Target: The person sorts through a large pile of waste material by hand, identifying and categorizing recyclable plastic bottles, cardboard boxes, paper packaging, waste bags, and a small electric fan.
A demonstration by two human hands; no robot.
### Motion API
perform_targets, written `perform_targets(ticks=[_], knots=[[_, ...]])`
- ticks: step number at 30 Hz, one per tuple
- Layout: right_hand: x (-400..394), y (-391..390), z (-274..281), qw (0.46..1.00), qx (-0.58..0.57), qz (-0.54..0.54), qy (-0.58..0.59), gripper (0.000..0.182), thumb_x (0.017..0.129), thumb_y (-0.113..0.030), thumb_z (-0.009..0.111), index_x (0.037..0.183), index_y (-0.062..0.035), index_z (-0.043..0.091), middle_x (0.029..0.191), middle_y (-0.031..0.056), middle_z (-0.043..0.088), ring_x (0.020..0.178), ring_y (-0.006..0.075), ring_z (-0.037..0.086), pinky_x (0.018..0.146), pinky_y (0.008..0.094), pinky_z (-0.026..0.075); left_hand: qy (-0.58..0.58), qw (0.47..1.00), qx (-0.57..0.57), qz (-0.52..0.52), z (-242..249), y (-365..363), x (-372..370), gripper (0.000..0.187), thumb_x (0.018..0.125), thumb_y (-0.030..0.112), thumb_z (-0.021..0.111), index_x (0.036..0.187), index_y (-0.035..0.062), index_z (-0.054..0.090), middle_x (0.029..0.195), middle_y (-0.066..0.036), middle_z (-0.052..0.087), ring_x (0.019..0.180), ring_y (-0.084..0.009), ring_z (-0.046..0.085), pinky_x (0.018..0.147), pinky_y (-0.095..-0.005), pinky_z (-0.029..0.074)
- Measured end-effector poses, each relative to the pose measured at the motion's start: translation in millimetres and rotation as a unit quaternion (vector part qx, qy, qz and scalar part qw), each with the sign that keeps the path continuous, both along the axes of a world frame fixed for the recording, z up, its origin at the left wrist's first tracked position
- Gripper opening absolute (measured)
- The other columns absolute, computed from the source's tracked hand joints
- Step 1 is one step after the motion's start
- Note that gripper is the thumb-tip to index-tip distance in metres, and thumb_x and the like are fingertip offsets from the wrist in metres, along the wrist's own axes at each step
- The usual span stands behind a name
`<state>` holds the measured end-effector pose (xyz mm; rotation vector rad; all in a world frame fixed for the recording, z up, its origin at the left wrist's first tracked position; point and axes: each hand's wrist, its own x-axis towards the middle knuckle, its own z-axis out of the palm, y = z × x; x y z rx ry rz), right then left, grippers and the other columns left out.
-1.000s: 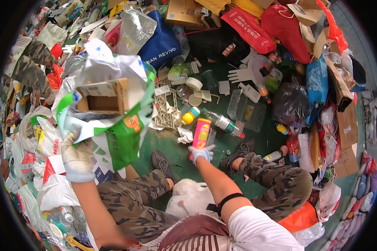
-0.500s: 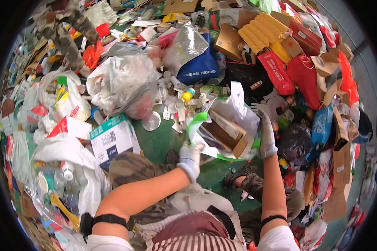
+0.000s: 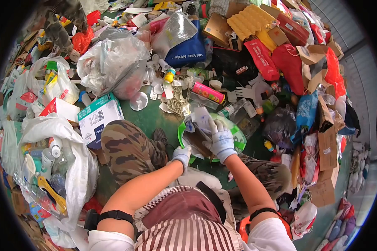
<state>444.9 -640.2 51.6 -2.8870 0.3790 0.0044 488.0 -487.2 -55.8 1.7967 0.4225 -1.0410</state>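
Both hands wear whitish knit gloves. My left hand (image 3: 182,156) is closed on the near left edge of a white plastic bag with green trim (image 3: 181,133), which is held open above the floor between my knees. Inside the bag sits a brown cardboard box (image 3: 195,142), partly covered. My right hand (image 3: 222,141) reaches over the bag's mouth, its fingers against a crumpled white sheet (image 3: 202,119) that sticks up and its thumb near the box. The fingertips' underside is hidden.
Mixed waste surrounds me. A pink cylinder can (image 3: 208,92) and a beige plastic grid (image 3: 179,95) lie ahead. A white and teal carton (image 3: 99,119) and a white sack of bottles (image 3: 83,167) stand left. A black bag (image 3: 278,126) is right. Another person's camouflage-clad leg (image 3: 56,33) shows far left.
My right hand has left the bag's right edge and moved left over its mouth to the white sheet. The bag has come lower and closer, uncovering the pink can. My left hand keeps its grip.
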Motion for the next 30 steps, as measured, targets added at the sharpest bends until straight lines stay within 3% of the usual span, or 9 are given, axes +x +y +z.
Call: perform_targets(ticks=[5, 8, 12, 18, 20, 22, 24, 25, 30], knots=[[8, -1, -5, 0.98, 0.038, -0.077, 0.181, 0.105, 0.059, -0.032, 0.076, 0.141, -0.016, 0.013, 0.127, 0.0167, 0.041, 0.112, 0.034, 0.044, 0.092, 0.0432, 0.039, 0.005, 0.999, -0.029, -0.014, 42, -17, 8, 0.032, 0.075, 0.03, 0.062, 0.093, 0.0028, 0.059, 0.08, -0.007, 0.061, 0.063, -0.0182, 0.056, 0.058, -0.0312, 0.045], [13, -8, -19, 0.981, -0.047, -0.086, 0.168, 0.107, 0.057, -0.031, 0.078, 0.141, -0.0153, 0.013, 0.121, 0.0191, 0.044, 0.111, 0.0351, 0.045, 0.092, 0.0402, 0.039, -0.018, 0.995, -0.036, -0.089, -6, -17, -9, 0.039, 0.071, 0.034, 0.065, 0.092, 0.0008, 0.062, 0.087, -0.017, 0.064, 0.077, -0.0283, 0.061, 0.073, -0.0354, 0.045], [50, -28, -40, 0.971, 0.021, -0.126, 0.203, 0.082, 0.066, -0.024, 0.067, 0.136, -0.0142, 0.025, 0.103, 0.0192, 0.058, 0.094, 0.0336, 0.058, 0.08, 0.0403, 0.046, 0.04, 0.968, 0.049, -0.242, -23, -11, -6, 0.04, 0.068, 0.029, 0.065, 0.097, 0.0004, 0.064, 0.096, -0.018, 0.063, 0.092, -0.0268, 0.062, 0.076, -0.0342, 0.046], [87, -6, -54, 0.944, 0.148, -0.278, 0.099, 0.067, 0.07, -0.028, 0.062, 0.13, -0.0125, 0.035, 0.101, 0.0235, 0.059, 0.095, 0.0376, 0.056, 0.082, 0.0419, 0.044, 0.122, 0.977, -0.017, -0.174, 25, -31, -16, 0.035, 0.068, 0.025, 0.063, 0.09, -0.0029, 0.063, 0.089, -0.016, 0.064, 0.079, -0.0198, 0.06, 0.071, -0.0337, 0.045], [79, 12, -62, 0.945, 0.173, -0.27, 0.062, 0.066, 0.071, -0.029, 0.059, 0.131, -0.0147, 0.034, 0.1, 0.0243, 0.058, 0.094, 0.0401, 0.055, 0.083, 0.0431, 0.043, 0.152, 0.98, -0.06, -0.114, -26, -38, -28, 0.035, 0.069, 0.026, 0.061, 0.089, -0.0028, 0.063, 0.09, -0.017, 0.064, 0.082, -0.0225, 0.061, 0.071, -0.0353, 0.045], [61, 12, -108, 0.946, 0.155, -0.282, 0.048, 0.067, 0.071, -0.027, 0.059, 0.132, -0.0164, 0.033, 0.1, 0.0247, 0.058, 0.094, 0.0413, 0.054, 0.082, 0.045, 0.043, 0.071, 0.987, 0.013, -0.141, -12, -32, -28, 0.036, 0.067, 0.026, 0.06, 0.088, -0.0022, 0.064, 0.091, -0.02, 0.063, 0.087, -0.0302, 0.062, 0.072, -0.0354, 0.046], [45, 13, -119, 0.961, 0.134, -0.236, 0.054, 0.074, 0.071, -0.025, 0.057, 0.138, -0.0183, 0.024, 0.092, 0.0238, 0.06, 0.086, 0.0381, 0.058, 0.078, 0.0449, 0.046, 0.139, 0.985, 0.001, -0.101, -28, -27, -41, 0.033, 0.064, 0.026, 0.062, 0.082, -0.0015, 0.065, 0.084, -0.02, 0.064, 0.08, -0.0302, 0.063, 0.068, -0.0365, 0.047], [41, 13, -116, 0.96, 0.142, -0.23, 0.07, 0.075, 0.071, -0.024, 0.057, 0.138, -0.0188, 0.023, 0.089, 0.0232, 0.06, 0.082, 0.0384, 0.059, 0.075, 0.0459, 0.046, 0.074, 0.984, 0.018, -0.162, -14, -24, -38, 0.019, 0.067, 0.017, 0.063, 0.075, -0.0003, 0.062, 0.07, -0.012, 0.063, 0.059, -0.0214, 0.06, 0.053, -0.0342, 0.046], [24, 21, -139, 0.98, 0.086, -0.168, 0.056, 0.078, 0.07, -0.022, 0.06, 0.138, -0.021, 0.021, 0.078, 0.0201, 0.06, 0.071, 0.0385, 0.059, 0.068, 0.0488, 0.047, 0.073, 0.986, 0.052, -0.143, -26, -23, -50, 0.019, 0.065, 0.019, 0.063, 0.071, 0.0015, 0.063, 0.066, -0.011, 0.062, 0.057, -0.0222, 0.056, 0.054, -0.0364, 0.044]])
